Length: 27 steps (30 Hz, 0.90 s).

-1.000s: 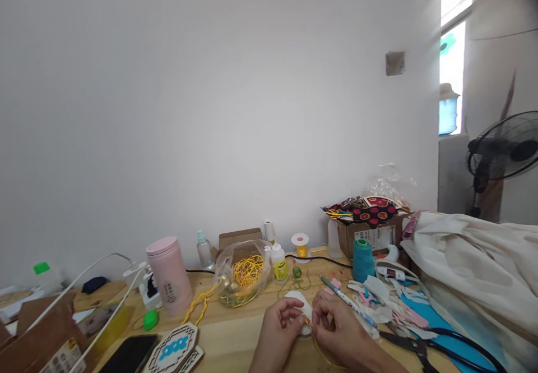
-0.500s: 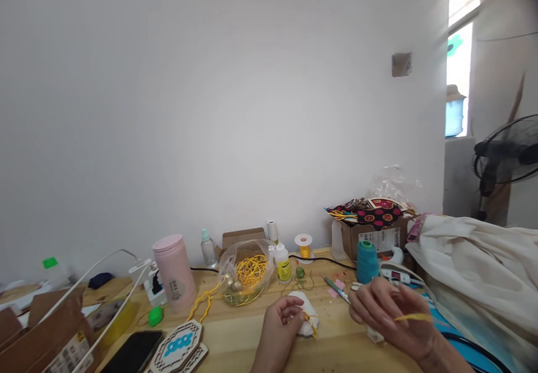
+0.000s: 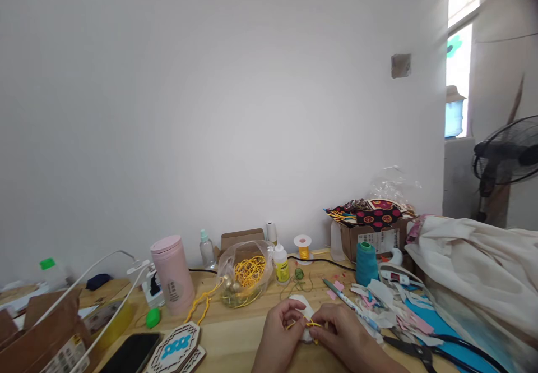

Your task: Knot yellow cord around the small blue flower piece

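Close together at the front middle of the table, both my hands pinch a yellow cord (image 3: 311,323). My left hand (image 3: 282,331) has thumb and forefinger closed on it. From the right, my right hand (image 3: 340,328) grips the same cord with its fingertips. Beneath the fingers is a small white piece (image 3: 308,307), partly covered by my hands; whether it is cloth or paper I cannot tell. A patterned pen (image 3: 353,304) slants across the table just beyond my right hand. Black-handled scissors (image 3: 416,350) lie to the right of that wrist.
Scraps (image 3: 390,305) cover the right side, near a teal thread cone (image 3: 367,265). A glue bottle (image 3: 281,265), a bag of yellow cord (image 3: 247,275) and a pink tumbler (image 3: 173,275) stand behind. A phone (image 3: 131,353) and hexagonal plaques (image 3: 174,348) lie front left.
My right hand has moved left from over the scraps and joined my left hand at the yellow cord. The scissors and scraps it covered now show.
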### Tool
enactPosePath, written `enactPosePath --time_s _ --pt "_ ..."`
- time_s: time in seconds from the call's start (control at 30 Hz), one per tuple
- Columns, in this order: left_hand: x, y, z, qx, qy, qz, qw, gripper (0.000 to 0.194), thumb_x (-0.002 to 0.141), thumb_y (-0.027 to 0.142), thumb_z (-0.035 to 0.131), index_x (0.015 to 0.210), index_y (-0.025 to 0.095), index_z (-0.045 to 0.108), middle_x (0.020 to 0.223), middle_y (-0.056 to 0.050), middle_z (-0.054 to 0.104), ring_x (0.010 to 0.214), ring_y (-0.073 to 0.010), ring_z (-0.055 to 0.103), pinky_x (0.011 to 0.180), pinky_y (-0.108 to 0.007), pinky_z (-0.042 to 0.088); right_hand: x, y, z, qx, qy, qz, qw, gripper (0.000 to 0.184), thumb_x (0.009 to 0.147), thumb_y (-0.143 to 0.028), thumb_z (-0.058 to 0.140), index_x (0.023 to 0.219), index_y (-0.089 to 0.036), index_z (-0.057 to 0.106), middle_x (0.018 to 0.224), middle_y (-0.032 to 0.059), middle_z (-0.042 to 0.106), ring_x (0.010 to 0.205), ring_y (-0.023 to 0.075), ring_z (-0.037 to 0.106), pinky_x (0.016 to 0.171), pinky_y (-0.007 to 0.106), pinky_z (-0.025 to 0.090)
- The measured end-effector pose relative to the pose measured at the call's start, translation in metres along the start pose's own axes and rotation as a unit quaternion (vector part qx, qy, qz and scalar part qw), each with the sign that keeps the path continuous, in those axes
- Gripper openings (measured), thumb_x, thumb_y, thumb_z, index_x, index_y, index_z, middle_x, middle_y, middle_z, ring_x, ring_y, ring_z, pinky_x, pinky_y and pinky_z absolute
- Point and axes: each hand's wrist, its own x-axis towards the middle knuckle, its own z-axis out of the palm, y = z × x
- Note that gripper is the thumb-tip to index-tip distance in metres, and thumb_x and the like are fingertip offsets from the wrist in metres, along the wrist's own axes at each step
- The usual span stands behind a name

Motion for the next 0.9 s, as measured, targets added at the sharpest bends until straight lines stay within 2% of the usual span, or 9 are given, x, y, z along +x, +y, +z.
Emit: enactPosePath --time_s 0.13,0.37,0.57,0.77,0.9 --pt "0.0 -0.002 0.001 0.004 -0.011 -0.003 1.0 0.018 0.056 0.019 0.062 0.072 0.012 0.059 0.057 0.0 0.058 0.057 -0.0135 0.053 0.054 -0.022 0.039 0.001 0.0 -0.003 0.004 0.006 -0.012 1.0 0.026 0.075 -0.025 0.042 0.058 -0.019 0.062 0.057 -0.0021 0.054 0.057 0.0098 0.046 0.051 0.019 0.028" --pt "0.003 -0.014 -0.003 0.049 -0.002 -0.021 0.999 0.017 0.056 0.026 0.061 0.063 0.01 0.063 0.054 -0.001 0.059 0.051 -0.0128 0.05 0.049 -0.021 0.035 0.003 0.009 0.003 0.047 0.026 0.018 0.998 0.026 0.074 -0.025 0.042 0.06 -0.017 0.063 0.057 -0.0015 0.055 0.056 0.011 0.047 0.052 0.019 0.03" --pt "0.002 -0.014 -0.004 0.069 0.005 -0.026 0.997 0.021 0.053 0.029 0.064 0.062 0.01 0.065 0.05 -0.001 0.06 0.051 -0.0125 0.049 0.05 -0.021 0.034 0.003 0.011 -0.003 0.053 0.037 0.019 0.998 0.033 0.074 -0.028 0.04 0.049 -0.015 0.058 0.048 -0.0024 0.049 0.05 0.011 0.043 0.046 0.019 0.027" --pt "0.003 -0.012 -0.004 0.052 -0.003 -0.038 0.998 0.025 0.05 0.032 0.067 0.063 0.011 0.066 0.056 -0.002 0.063 0.056 -0.0147 0.052 0.055 -0.022 0.037 0.007 0.008 -0.006 0.108 0.048 0.064 0.991 0.025 0.069 -0.025 0.043 0.058 -0.017 0.064 0.056 -0.0005 0.059 0.056 0.0141 0.049 0.047 0.02 0.032" --pt "0.003 -0.011 -0.005 0.052 -0.019 -0.044 0.997 0.028 0.051 0.034 0.067 0.065 0.011 0.067 0.063 -0.005 0.066 0.062 -0.0168 0.055 0.06 -0.024 0.039 0.01 0.01 -0.003 0.161 0.072 0.093 0.98 0.021 0.065 -0.024 0.044 0.057 -0.015 0.062 0.057 0.0 0.058 0.056 0.0144 0.051 0.049 0.021 0.036"
